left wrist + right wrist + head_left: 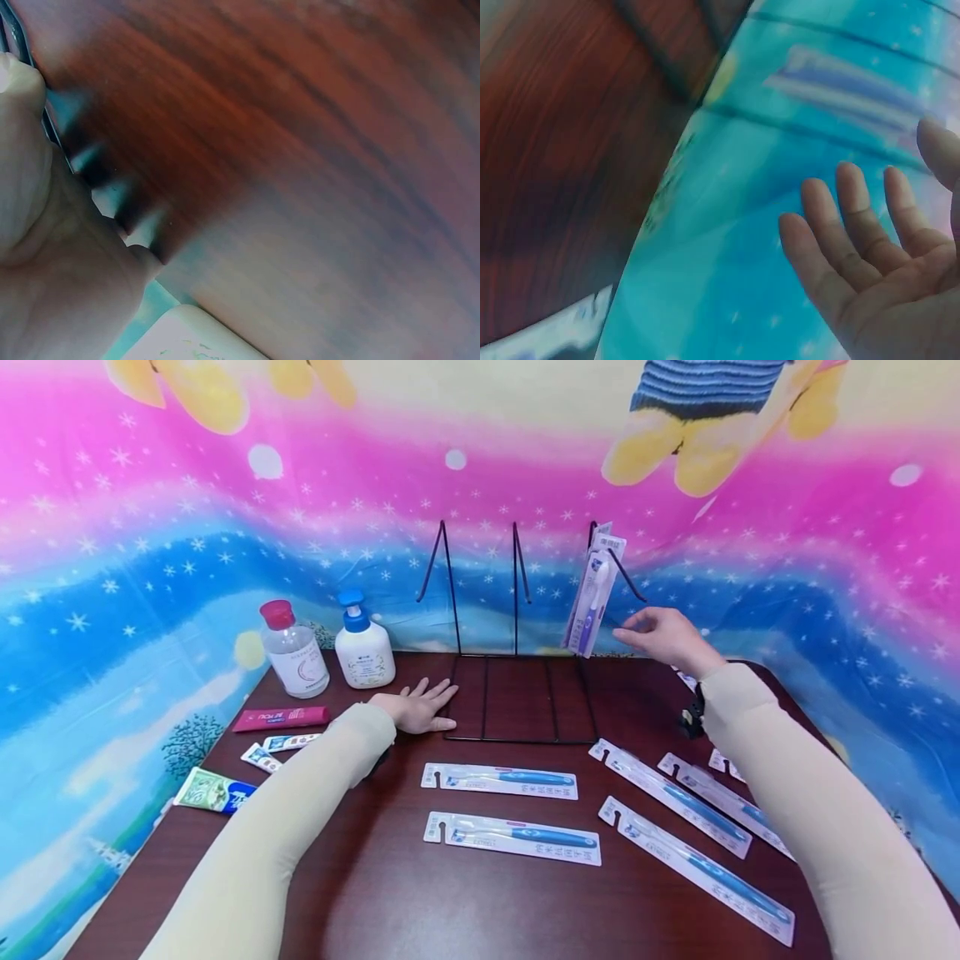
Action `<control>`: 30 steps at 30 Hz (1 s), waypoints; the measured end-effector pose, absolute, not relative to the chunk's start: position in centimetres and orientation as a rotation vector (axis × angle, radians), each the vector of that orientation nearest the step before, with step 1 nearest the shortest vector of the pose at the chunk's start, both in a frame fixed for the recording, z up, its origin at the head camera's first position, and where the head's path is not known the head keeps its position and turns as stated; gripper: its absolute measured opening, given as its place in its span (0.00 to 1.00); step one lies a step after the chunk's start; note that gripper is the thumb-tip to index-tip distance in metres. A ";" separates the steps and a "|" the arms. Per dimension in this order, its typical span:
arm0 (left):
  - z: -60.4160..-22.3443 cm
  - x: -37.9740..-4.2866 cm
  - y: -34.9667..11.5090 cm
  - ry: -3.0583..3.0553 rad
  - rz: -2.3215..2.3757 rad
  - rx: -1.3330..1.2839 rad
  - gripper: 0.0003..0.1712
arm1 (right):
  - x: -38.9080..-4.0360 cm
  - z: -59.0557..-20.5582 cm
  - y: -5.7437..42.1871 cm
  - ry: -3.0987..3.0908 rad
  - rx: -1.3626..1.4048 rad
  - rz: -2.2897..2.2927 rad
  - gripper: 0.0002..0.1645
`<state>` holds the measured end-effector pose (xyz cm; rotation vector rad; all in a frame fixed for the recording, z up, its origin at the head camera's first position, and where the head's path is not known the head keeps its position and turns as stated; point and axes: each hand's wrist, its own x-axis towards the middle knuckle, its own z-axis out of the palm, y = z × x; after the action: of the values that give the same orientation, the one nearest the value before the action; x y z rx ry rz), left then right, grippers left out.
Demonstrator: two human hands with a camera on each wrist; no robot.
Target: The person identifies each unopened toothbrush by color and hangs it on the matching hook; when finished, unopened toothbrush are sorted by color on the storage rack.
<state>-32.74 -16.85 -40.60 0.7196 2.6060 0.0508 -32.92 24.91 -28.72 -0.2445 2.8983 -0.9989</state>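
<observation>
A black wire rack [516, 610] with three upright hooks stands at the back of the table. From its right hook hang packaged toothbrushes, the front one a purple toothbrush [596, 602]. My right hand [667, 637] is just right of these packs, apart from them; in the right wrist view its fingers [862, 217] are spread loosely and hold nothing. My left hand [417, 706] rests with fingers spread at the left edge of the rack's base; in the left wrist view the thumb [22, 82] lies by a black wire. Several packaged blue toothbrushes [517, 839] lie in front.
At the back left stand a clear bottle with a red cap [296, 660] and a white pump bottle [365, 656]. Below them lie a pink tube [281, 718], two small white tubes [291, 742] and a green-and-white tube [213, 791]. More toothbrush packs [697, 868] lie on the right. A patterned cloth [480, 485] hangs behind.
</observation>
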 end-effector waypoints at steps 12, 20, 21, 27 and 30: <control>-40.4 -32.8 -16.8 2.598 0.044 0.732 0.44 | -32.3 -35.2 37.0 2.961 0.055 -0.406 0.32; -40.9 -33.6 -16.6 2.571 0.102 0.733 0.47 | -31.7 -38.6 40.0 2.858 0.350 -0.357 0.48; -41.0 -33.6 -16.6 2.567 0.110 0.732 0.47 | -31.8 -38.6 40.1 2.857 0.342 -0.373 0.46; -40.5 -33.0 -16.3 2.567 0.089 0.729 0.45 | -32.7 -38.4 39.5 2.852 0.348 -0.354 0.42; -40.9 -33.2 -16.4 2.578 0.094 0.738 0.45 | -33.0 -38.4 39.0 2.850 0.380 -0.329 0.40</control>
<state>-33.23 -16.36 -40.92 0.7376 2.5784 0.0942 -33.01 39.02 -38.36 0.3805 2.8495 -0.3291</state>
